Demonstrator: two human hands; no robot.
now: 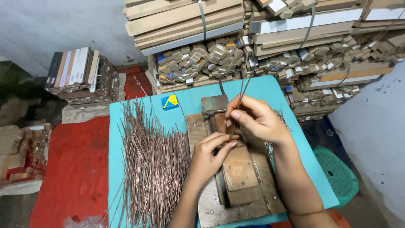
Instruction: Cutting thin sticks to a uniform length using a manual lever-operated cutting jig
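From the head camera, the right hand [257, 118] pinched a thin, coppery wire rod [239, 99] upright above the wooden jig [236, 169]. The left hand [209, 154] pressed its lower end there, beside a heap of rods [154, 164].

2 bare, sleeveless forearms

Wire pile [154, 164] lies on the table [270, 90], left of the wooden jig [238, 177]. Both hands [257, 118] rest over the jig. Stacked wood strips [274, 50] stand behind the table.
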